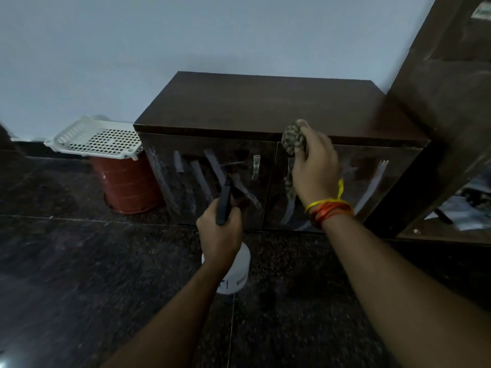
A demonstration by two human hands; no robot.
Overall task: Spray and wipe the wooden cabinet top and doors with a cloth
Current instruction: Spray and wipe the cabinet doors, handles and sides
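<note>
A low dark wooden cabinet (265,107) stands against the pale wall, with two glossy doors and metal handles. My left hand (219,232) grips the black head of a white spray bottle (235,274), nozzle aimed at the left door (202,181). My right hand (314,168) holds a bunched patterned cloth (292,139) at the cabinet's front top edge, above the right door (366,181). A tail of the cloth hangs below the hand. Red and yellow threads circle my right wrist.
A white perforated basket (98,139) rests upside down on a red-brown bucket (127,184) left of the cabinet. A tall dark wooden unit (438,102) rises at the right. The floor (79,274) is dark speckled stone.
</note>
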